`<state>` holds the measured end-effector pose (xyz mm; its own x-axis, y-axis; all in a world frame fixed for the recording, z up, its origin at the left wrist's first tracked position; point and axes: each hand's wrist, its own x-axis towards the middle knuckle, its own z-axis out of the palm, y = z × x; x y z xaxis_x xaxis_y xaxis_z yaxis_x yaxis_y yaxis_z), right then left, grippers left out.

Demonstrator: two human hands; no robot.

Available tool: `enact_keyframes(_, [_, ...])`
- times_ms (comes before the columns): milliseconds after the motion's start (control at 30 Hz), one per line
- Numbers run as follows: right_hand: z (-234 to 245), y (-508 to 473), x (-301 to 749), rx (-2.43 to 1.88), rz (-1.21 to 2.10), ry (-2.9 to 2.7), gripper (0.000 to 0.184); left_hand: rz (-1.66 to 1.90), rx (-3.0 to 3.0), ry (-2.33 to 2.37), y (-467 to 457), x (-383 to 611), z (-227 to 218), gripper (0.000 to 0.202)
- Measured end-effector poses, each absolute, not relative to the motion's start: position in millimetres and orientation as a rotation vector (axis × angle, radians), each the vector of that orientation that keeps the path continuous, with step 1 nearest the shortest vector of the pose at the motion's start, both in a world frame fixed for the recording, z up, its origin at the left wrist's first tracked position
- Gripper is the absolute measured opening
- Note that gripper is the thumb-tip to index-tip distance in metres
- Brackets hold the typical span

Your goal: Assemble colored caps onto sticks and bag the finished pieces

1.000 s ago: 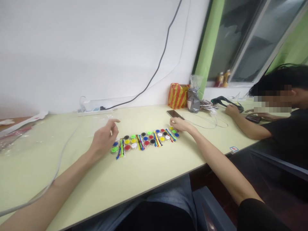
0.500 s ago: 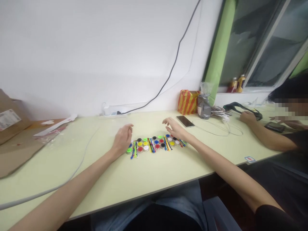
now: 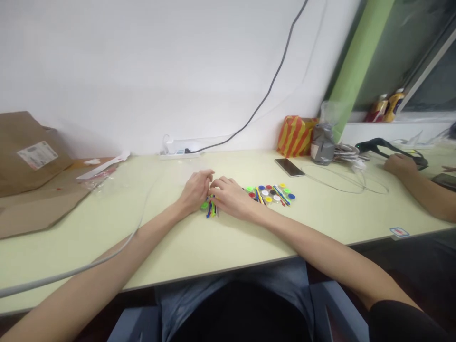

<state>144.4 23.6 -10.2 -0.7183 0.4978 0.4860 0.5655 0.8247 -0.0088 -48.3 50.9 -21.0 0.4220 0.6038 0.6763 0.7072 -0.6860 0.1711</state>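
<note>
Left hand [image 3: 195, 192], right hand [image 3: 231, 196] — closer, over strips [image 3: 212, 210]

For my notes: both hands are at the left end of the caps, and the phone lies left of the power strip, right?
No: the phone lies right of the power strip in the head view; the left hand and right hand are at the left end of the caps.

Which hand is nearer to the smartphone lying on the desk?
Right. The right hand is to the smartphone's left and closer to the camera; the left hand is farther away, beyond the right hand.
</note>
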Motion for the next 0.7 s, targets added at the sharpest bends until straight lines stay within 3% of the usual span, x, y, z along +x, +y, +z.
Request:
enact_keyframes(267, [-7,23,164,-0.77,-0.018,-2.417,0.018,-1.218,-2.558,-0.855,36,-33,-19,0.03])
enact_keyframes(700, [-9,15,165,-0.911,-0.058,-2.439,0.029,-0.873,-2.372,-1.158,58,-63,-3,0.065])
